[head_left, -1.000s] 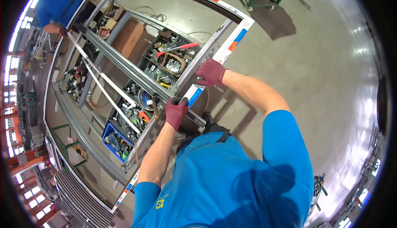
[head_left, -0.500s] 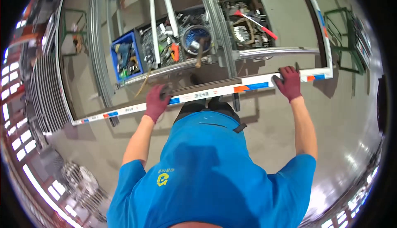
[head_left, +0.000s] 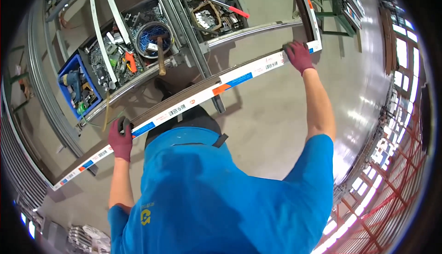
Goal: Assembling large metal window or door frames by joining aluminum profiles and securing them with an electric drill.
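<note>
With your left hand (head_left: 120, 140) and right hand (head_left: 299, 56) both clenched around the long taped frame rail (head_left: 198, 101), keep it level and grips wide.

Ahead of me a blue plastic crate (head_left: 70, 88) is sitting beside a round coil of blue cable (head_left: 152, 34), and a red-handled long tool (head_left: 221, 4) is lying among metal parts.

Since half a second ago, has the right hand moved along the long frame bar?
Yes. The right hand now grips the long frame bar at its corner end, further from the orange-and-blue label.
</note>
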Tool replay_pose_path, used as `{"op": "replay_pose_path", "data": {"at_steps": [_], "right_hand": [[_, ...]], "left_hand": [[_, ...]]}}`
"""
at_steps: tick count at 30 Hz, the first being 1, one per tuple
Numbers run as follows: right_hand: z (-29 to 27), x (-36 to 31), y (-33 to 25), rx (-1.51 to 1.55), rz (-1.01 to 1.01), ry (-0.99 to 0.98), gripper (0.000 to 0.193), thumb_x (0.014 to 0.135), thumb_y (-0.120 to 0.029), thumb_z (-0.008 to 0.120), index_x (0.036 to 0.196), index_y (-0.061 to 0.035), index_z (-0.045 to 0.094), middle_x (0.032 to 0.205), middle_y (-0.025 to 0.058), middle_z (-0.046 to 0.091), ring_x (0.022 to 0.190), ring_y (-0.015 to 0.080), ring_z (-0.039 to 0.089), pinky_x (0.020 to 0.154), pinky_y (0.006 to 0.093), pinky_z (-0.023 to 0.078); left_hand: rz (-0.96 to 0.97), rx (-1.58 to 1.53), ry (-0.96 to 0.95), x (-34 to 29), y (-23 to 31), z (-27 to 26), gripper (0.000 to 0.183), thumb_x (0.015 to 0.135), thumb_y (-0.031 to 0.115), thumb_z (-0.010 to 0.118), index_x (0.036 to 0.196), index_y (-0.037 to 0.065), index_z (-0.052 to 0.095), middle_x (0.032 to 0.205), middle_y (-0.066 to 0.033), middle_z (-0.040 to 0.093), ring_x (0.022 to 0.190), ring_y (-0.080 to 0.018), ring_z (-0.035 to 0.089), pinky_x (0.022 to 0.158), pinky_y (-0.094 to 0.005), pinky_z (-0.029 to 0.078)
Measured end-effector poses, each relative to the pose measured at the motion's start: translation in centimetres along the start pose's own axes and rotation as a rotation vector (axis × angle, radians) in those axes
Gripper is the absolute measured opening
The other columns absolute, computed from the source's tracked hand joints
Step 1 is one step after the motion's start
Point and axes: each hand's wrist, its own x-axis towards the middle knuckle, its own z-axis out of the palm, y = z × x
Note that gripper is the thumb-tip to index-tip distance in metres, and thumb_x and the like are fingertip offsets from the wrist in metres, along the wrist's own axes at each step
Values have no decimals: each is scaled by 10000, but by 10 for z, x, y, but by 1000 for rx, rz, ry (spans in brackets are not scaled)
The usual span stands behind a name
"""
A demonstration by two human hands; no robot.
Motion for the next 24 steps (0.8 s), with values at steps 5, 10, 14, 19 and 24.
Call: {"op": "replay_pose_path", "data": {"at_steps": [5, 10, 14, 19, 24], "right_hand": [[53, -2, 27, 60, 45, 253, 241, 960, -250, 604, 899, -49, 722, 944, 152, 718, 982, 379, 641, 953, 495, 475], [37, 8, 13, 36, 65, 205, 289, 982, -276, 605, 854, -55, 741, 874, 188, 707, 898, 418, 640, 845, 505, 490], [2, 26, -73, 205, -4, 271, 259, 982, -184, 666, 1187, -36, 722, 1102, 201, 719, 1041, 378, 690, 903, 438, 545], [-17, 72, -372, 1007, -203, -197, 543, 907, -68, 764, 1422, -63, 593, 1319, 160, 679, 1057, 214, 700, 938, 349, 544], [136, 182, -517, 505, 255, -632, 873, 830, -406, 808, 1570, -137, 431, 1501, 214, 523, 1306, 366, 600, 1104, 426, 493]], "left_hand": [[2, -55, 27, 1, 0, 3, 237, 958, 208, 711, 1125, 42, 729, 1069, -162, 715, 977, -348, 712, 858, -397, 554], [153, 143, 170, -10, -29, 14, 315, 913, 232, 748, 1182, 72, 715, 1095, -176, 714, 964, -367, 713, 863, -421, 571], [-50, -1, 56, -2, 5, 2, 283, 879, 216, 764, 1118, 73, 714, 1083, -179, 705, 978, -394, 686, 853, -451, 553], [-47, 62, 100, -9, -1, -1, 249, 848, 194, 776, 1050, 69, 702, 1027, -167, 692, 931, -409, 666, 793, -474, 534], [-2, 13, 63, -2, -11, -8, 252, 826, 165, 782, 1042, 64, 698, 1055, -170, 689, 935, -404, 663, 798, -473, 528]]}}
